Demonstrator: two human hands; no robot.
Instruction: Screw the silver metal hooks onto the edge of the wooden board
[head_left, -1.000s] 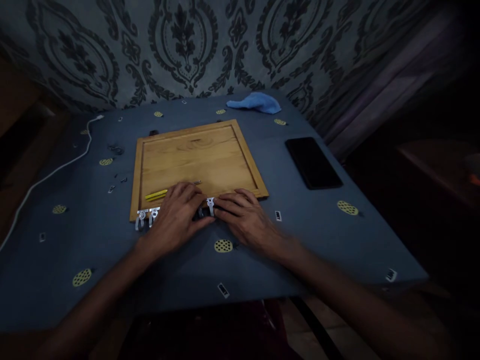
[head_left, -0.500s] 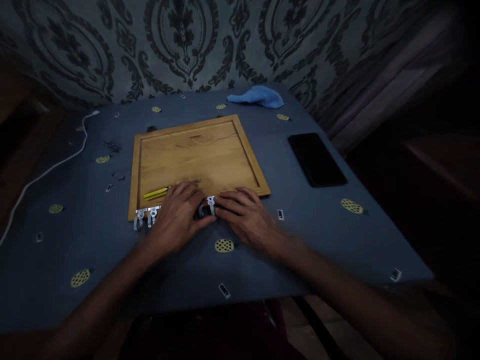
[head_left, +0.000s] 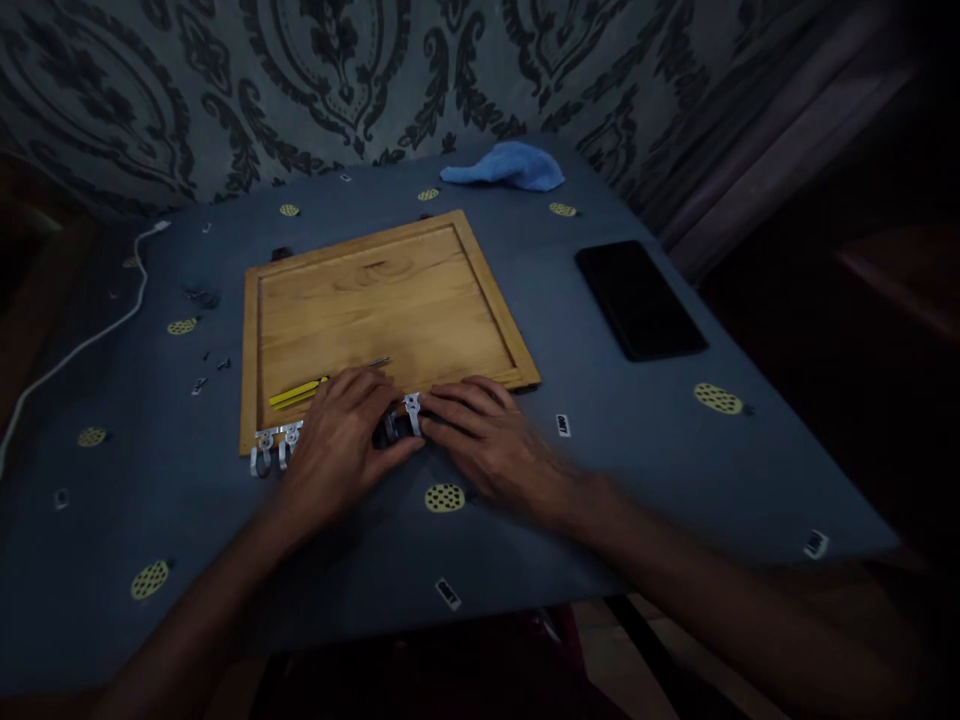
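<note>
A wooden framed board (head_left: 382,290) lies flat on the table, a row of metal hooks (head_left: 266,445) along its near edge. My left hand (head_left: 341,430) covers the middle of that row, fingers bent over the edge and thumb stretched below it. Close on the right, my right hand (head_left: 487,435) rests its bent fingers on the edge, the fingertips beside one silver hook (head_left: 412,412). Both hands press on the hook row; the hooks beneath them are partly hidden. A yellow-handled screwdriver (head_left: 300,393) lies on the board just beyond my left hand.
A black phone (head_left: 641,300) lies right of the board, and a blue cloth (head_left: 510,168) is crumpled at the back. A white cable (head_left: 112,330) curves along the left side. Small dark screws (head_left: 223,364) and a dark clump (head_left: 201,297) sit left of the board.
The view has shifted slightly, and the board appears a little further left. Both hands keep their place on the hook row, with hardly any change in the fingers.
</note>
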